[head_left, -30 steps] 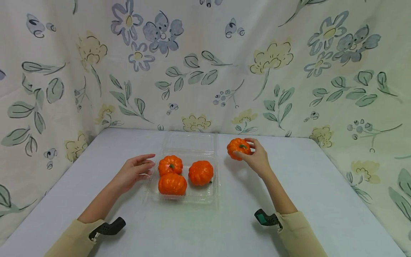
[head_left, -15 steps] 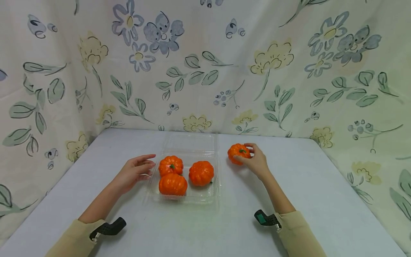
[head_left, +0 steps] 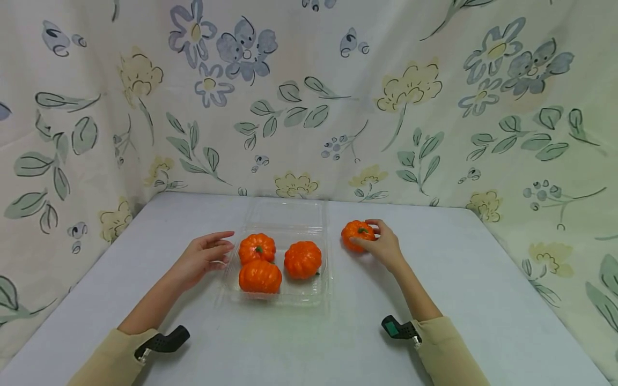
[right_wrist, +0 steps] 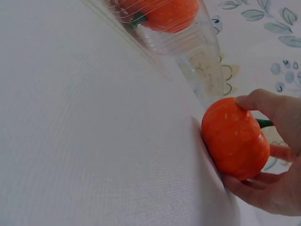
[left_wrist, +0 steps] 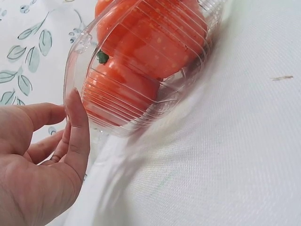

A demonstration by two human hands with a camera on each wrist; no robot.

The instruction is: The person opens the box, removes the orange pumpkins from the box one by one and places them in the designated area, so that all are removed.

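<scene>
My right hand (head_left: 386,247) grips a small orange pumpkin (head_left: 357,237) with a green stem, thumb and fingers spread round its sides. In the right wrist view this pumpkin (right_wrist: 233,139) is right at the white cloth, its stem toward the palm. My left hand (head_left: 199,261) is at the left side of a clear plastic clamshell box (head_left: 295,294), its fingertips right at the rim in the left wrist view. Inside the box lie three more pumpkins: one at back left (head_left: 257,248), one at front left (head_left: 260,277), one on the right (head_left: 302,260).
The box's transparent lid (head_left: 286,213) lies folded back behind it. A white cloth (head_left: 434,257) covers the table, and a floral curtain (head_left: 309,155) hangs along its back edge. Black wrist devices (head_left: 166,341) sit on both forearms.
My right hand has lowered the pumpkin toward the table, moving it slightly nearer to me on the right of the box. My left hand and the boxed pumpkins have stayed in place.
</scene>
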